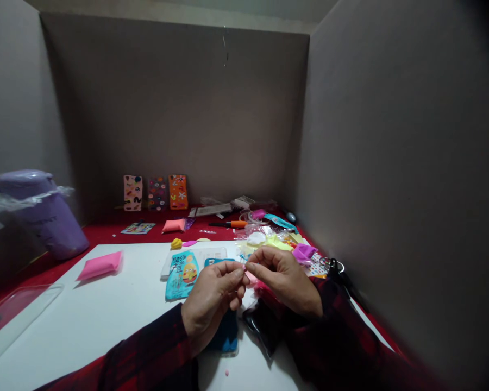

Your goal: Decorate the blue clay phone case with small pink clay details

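Closely, left hand (212, 296), right hand (285, 279) pinch pink clay bit (244, 266); axis indiscernible.

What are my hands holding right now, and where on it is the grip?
A tiny pink bit, pinched at the fingertips between the left hand and the right hand, one grip on each side.

**Clothing check: both arms**

Left hand (212, 304) and right hand (287, 282) are bare, with no gloves or rings visible. Both forearms are covered by long sleeves (146, 353) in dark red-and-black plaid, cuffs ending at the wrists.
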`<state>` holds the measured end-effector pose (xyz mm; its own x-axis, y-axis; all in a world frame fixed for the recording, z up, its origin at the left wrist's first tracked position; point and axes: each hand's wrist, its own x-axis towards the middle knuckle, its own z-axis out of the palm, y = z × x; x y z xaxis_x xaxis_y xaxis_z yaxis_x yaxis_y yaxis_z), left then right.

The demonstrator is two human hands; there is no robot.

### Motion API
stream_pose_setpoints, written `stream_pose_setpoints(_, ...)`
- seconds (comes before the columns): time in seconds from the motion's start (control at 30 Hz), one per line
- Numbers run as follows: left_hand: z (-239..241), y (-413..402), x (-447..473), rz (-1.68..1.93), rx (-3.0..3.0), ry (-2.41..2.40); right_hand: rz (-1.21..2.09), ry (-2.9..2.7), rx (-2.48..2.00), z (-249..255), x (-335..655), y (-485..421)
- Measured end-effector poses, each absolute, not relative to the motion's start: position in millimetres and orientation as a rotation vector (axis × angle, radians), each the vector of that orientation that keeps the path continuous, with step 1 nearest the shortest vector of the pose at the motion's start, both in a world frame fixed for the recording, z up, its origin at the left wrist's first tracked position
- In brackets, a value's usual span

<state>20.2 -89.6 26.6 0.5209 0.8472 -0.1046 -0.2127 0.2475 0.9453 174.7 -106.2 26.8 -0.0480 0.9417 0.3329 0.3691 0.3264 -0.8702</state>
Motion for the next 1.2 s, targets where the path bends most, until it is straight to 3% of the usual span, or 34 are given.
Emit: stream_pose_setpoints(1.2,28.1,-93.8,22.9,0.870,1.121,0.721,0.575,-1.714,-1.262,26.5,172.8,-109.1)
